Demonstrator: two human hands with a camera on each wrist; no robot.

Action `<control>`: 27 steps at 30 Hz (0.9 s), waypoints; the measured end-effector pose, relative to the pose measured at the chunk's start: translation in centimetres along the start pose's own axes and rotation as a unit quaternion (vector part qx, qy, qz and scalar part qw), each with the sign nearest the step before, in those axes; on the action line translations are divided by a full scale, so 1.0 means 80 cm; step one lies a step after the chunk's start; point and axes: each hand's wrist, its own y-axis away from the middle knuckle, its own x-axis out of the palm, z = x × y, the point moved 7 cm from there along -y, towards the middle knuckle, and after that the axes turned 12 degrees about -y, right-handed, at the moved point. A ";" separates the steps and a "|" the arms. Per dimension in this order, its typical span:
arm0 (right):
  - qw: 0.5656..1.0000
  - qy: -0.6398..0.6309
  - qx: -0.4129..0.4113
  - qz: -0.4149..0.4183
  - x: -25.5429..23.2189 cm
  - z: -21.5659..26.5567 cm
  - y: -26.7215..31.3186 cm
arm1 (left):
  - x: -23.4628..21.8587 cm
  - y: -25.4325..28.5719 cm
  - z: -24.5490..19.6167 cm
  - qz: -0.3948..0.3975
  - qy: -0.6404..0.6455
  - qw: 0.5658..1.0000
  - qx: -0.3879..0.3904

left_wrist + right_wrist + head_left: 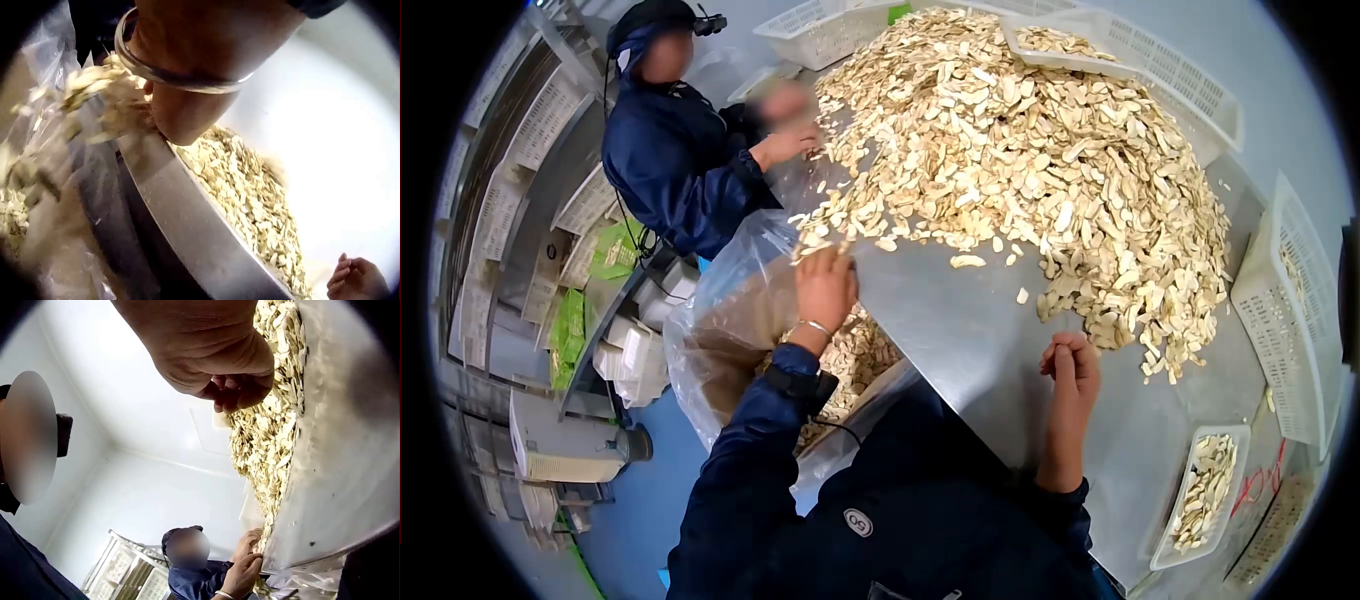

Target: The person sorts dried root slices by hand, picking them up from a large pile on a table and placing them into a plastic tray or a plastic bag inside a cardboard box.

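A big heap of pale dried slices covers the far part of the metal table. At the table's left edge, my left hand touches slices with its fingers. In the left wrist view, blurred falling slices drop past the metal rim towards the plastic bag. More slices lie inside that bag. My right hand is over the table near the heap's front edge, its fingers loosely curled with nothing seen in them.
Another person stands at the far left, hands at the heap. A white basket stands on its side at the right, near a small tray of slices. A long white basket lies behind the heap. Shelves line the left wall.
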 end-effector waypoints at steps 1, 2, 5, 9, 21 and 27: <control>1.000 0.005 0.007 -0.003 0.001 0.000 0.000 | 0.005 -0.001 0.013 0.023 -0.008 0.999 -0.036; 1.000 0.002 0.011 0.001 0.002 -0.001 0.001 | 0.007 -0.002 0.014 0.020 0.017 0.999 -0.037; 1.000 0.028 0.010 0.001 -0.003 -0.005 -0.004 | 0.002 -0.021 -0.008 0.023 0.124 0.992 -0.020; 0.960 0.241 -0.112 -0.090 -0.025 0.028 -0.008 | -0.036 -0.067 -0.155 0.088 0.296 0.940 0.147; 0.830 0.459 -0.257 -0.188 -0.140 0.043 -0.052 | -0.074 -0.131 -0.407 0.004 0.316 0.891 0.326; 0.856 0.442 -0.228 -0.139 -0.118 0.037 -0.073 | -0.088 -0.118 -0.446 -0.026 0.267 0.883 0.386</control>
